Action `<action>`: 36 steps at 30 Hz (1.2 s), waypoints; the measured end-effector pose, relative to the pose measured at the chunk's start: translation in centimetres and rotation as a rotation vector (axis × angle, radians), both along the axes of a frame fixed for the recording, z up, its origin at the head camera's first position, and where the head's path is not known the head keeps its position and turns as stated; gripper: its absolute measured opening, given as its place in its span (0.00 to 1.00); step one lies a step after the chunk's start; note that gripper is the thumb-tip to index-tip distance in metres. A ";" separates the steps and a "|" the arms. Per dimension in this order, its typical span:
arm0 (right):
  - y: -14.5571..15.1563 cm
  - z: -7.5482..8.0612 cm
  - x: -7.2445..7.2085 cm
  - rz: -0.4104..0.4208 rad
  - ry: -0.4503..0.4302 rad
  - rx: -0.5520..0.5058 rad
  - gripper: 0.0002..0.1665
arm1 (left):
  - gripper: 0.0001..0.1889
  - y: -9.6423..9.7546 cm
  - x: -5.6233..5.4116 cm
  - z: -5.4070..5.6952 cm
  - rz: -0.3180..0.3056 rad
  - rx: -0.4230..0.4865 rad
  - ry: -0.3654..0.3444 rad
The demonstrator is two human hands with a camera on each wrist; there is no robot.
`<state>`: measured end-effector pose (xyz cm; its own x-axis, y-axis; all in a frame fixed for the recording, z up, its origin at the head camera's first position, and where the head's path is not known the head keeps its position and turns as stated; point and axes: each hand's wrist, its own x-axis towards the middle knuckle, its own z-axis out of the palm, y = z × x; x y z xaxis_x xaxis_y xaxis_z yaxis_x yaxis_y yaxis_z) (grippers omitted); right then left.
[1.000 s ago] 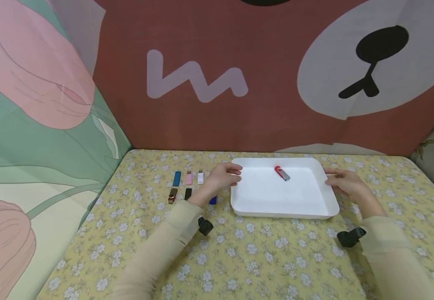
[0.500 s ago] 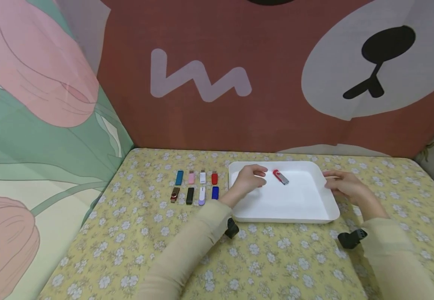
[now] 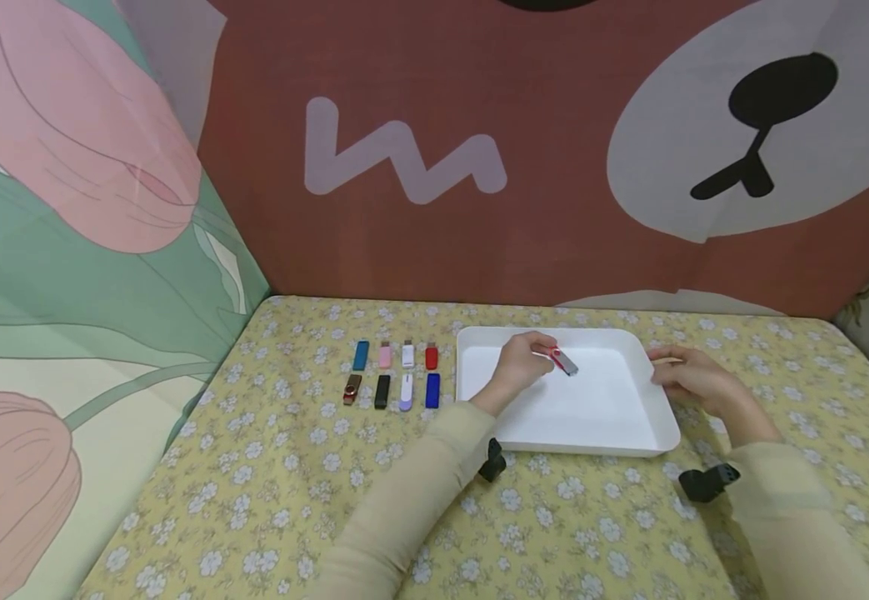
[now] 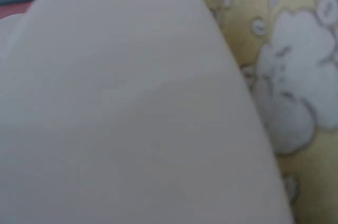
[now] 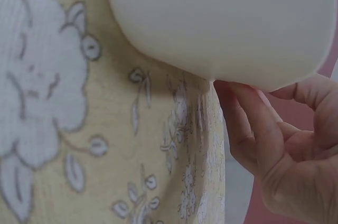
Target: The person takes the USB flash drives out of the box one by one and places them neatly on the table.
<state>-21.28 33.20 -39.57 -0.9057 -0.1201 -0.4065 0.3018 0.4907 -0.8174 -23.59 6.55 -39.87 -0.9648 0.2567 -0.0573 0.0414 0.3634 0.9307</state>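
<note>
Inside a white tray (image 3: 576, 417) lies a red and silver USB flash drive (image 3: 566, 362). My left hand (image 3: 520, 364) reaches over the tray's left part, thumb and fingertips pinching the drive's red end. At the tray's right side my right hand (image 3: 692, 375) holds the edge; in the right wrist view its fingers (image 5: 259, 123) meet the lower edge of the white wall (image 5: 222, 23), the thumb at the rim. The tray's outer wall (image 4: 137, 108) fills most of the left wrist view, where the left hand is hidden.
Left of the tray, several USB drives lie in two rows, among them a teal one (image 3: 361, 356), a red one (image 3: 431, 358), a black one (image 3: 382, 392) and a blue one (image 3: 432, 391). A floral cloth (image 3: 254, 500) covers the table; a printed backdrop (image 3: 419, 250) rises behind.
My left hand has moved right, from the tray's left rim across to the red flash drive, uncovering the drives on the cloth. The right hand has stayed at the tray's right edge.
</note>
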 end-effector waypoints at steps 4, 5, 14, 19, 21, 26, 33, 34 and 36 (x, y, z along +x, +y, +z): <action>0.0 -0.1 0.1 0.008 -0.001 -0.005 0.38 | 0.19 0.6 -0.1 -0.2 -0.006 -0.006 -0.004; 0.0 0.0 0.1 0.008 -0.003 -0.005 0.38 | 0.19 0.8 -0.1 -0.2 -0.002 -0.010 -0.005; 0.0 0.1 0.2 0.000 -0.020 0.004 0.39 | 0.18 2.3 -0.5 -0.4 0.012 -0.066 0.010; -0.1 0.1 0.1 0.002 -0.023 0.010 0.39 | 0.20 2.4 -0.9 -0.9 -0.026 -0.143 0.064; -0.1 0.1 0.1 0.004 -0.023 0.011 0.39 | 0.20 2.3 -1.0 -1.1 -0.032 -0.159 0.075; -0.1 0.0 0.1 -0.001 -0.033 0.013 0.39 | 0.17 2.1 -1.2 -1.5 -0.027 -0.144 0.062; -0.1 0.0 0.0 -0.010 -0.052 0.008 0.39 | 0.17 2.2 -1.4 -1.7 -0.036 -0.154 0.045; -0.1 0.0 0.0 -0.012 -0.054 0.008 0.39 | 0.18 2.2 -1.4 -1.7 -0.044 -0.165 0.044; -0.1 -0.1 -0.1 -0.012 -0.054 0.008 0.39 | 0.18 2.3 -1.4 -1.7 -0.066 -0.197 0.055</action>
